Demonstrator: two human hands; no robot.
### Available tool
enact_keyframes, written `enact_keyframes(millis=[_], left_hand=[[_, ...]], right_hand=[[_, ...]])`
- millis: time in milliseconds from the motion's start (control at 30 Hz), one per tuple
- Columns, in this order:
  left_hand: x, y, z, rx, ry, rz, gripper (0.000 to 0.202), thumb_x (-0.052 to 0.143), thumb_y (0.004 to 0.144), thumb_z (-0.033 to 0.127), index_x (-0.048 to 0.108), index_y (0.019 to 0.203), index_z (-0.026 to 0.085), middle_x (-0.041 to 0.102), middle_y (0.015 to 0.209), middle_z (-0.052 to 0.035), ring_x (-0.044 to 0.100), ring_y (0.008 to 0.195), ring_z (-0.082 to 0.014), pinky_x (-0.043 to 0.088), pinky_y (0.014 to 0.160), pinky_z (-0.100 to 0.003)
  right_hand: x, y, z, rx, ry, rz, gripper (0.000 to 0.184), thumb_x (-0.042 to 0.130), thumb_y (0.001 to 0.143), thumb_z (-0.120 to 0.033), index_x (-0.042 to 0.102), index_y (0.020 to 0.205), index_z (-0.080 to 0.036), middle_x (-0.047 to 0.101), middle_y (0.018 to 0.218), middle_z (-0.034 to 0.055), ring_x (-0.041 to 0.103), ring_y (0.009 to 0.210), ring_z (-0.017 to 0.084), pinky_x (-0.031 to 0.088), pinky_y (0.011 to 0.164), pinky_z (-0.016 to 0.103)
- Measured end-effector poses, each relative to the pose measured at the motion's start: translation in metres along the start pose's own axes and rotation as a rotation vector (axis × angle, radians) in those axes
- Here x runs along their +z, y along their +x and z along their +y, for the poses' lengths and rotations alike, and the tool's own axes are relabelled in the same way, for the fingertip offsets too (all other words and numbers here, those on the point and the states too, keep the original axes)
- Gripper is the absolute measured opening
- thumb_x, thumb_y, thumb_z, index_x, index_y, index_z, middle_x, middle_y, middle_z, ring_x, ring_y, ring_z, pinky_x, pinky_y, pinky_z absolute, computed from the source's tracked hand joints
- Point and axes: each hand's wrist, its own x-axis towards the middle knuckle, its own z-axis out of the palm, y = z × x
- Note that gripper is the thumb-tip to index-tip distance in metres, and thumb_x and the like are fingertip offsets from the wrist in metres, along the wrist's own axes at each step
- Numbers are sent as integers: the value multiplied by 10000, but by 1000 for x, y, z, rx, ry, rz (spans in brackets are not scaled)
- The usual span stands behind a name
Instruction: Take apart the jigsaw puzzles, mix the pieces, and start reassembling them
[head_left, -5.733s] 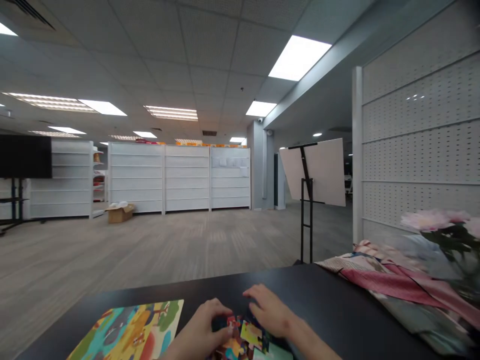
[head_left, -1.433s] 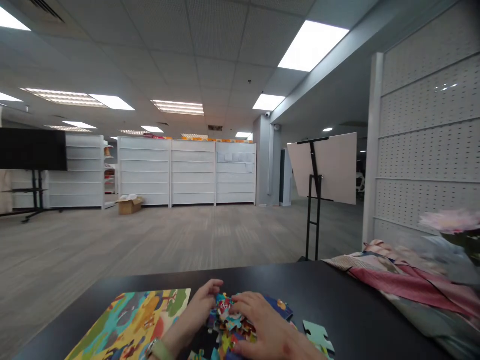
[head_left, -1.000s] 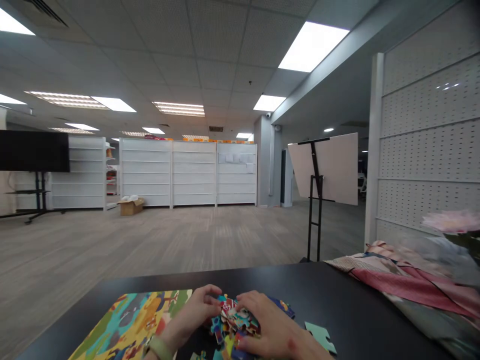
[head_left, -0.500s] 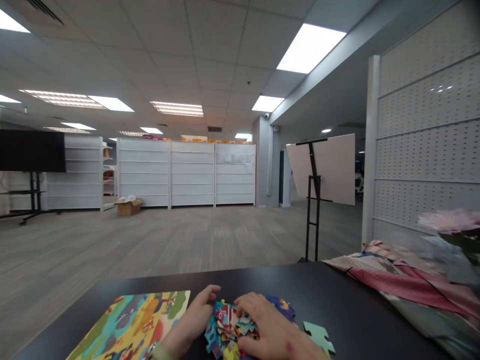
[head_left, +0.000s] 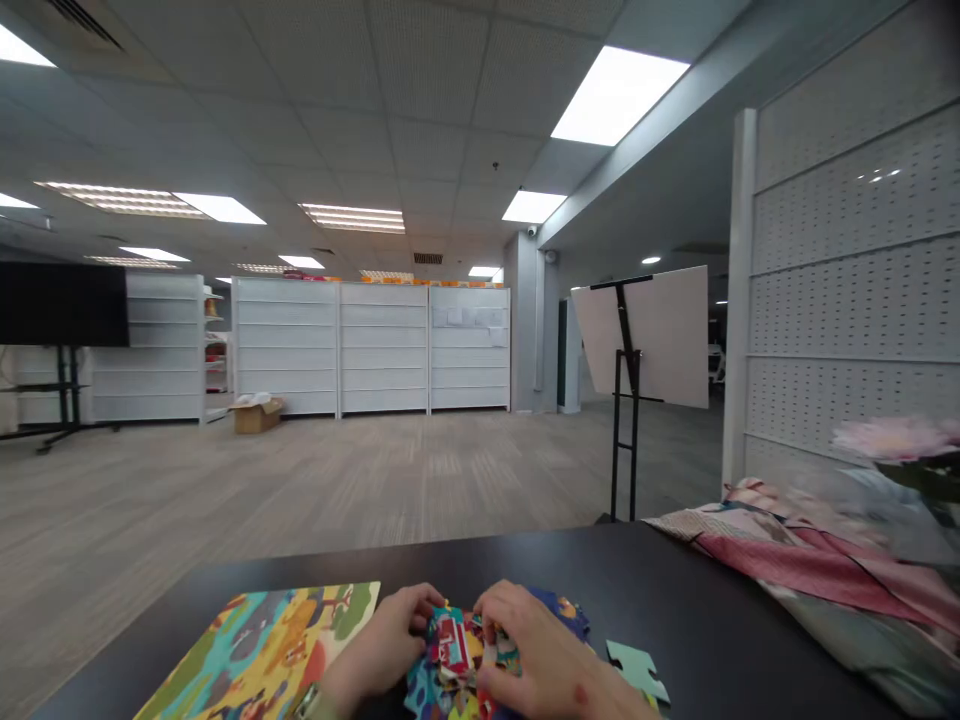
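A heap of colourful jigsaw puzzle pieces lies on the black table between my hands. My left hand has its fingers curled onto the heap's left edge, gripping pieces there. From the other side, my right hand bends over the heap, thumb and fingers closed round several pieces; its palm hides part of them. Dark blue pieces show behind the right hand. To its right rests a pale green puzzle piece. Left of my left wrist lies a flat, brightly coloured animal picture.
The black table has its far edge just beyond the heap. Crumpled patterned cloth covers its right side, near a pink flower. Past the table stand a board on a black stand and a cardboard box.
My left hand's fingers have curled in onto the edge of the heap. My right hand's fingers have drawn closer to the thumb around pieces, and a red piece shows more fully.
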Motion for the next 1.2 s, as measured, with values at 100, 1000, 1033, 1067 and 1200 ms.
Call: enact_keyframes(millis=[100,1000,1033,1067,1200], left_hand=[[-11,-7,3,40,175,-29,560,571,524,44,739,1027,226,692,972,-33,592,903,-233,454,813,-324],[10,11,-2,24,-36,262,303,583,585,57,680,844,181,601,728,16,568,719,-173,383,654,-258],[9,11,1,38,-26,287,305,563,588,49,676,837,186,599,708,21,571,716,-178,379,656,-260],[7,10,4,50,-22,311,301,551,605,52,673,843,190,606,709,21,575,706,-179,377,653,-261],[8,9,15,93,-46,398,197,563,649,101,660,784,207,615,715,22,558,676,-170,369,665,-266]], right_hand=[[1,1,0,32,12,15,301,725,714,-289,608,976,-198,642,1074,53,564,966,237,423,905,337],[4,1,-2,-19,92,10,326,767,641,-350,668,920,-214,654,1141,75,582,1032,265,430,939,361],[4,2,-3,-16,86,20,314,758,641,-329,660,915,-214,651,1143,75,580,1038,264,428,945,361],[4,2,-5,-13,79,29,297,747,646,-309,652,911,-213,647,1146,75,577,1044,262,426,950,359],[1,5,-9,-20,60,42,258,737,663,-285,626,883,-210,644,1159,74,571,1060,264,423,948,361]])
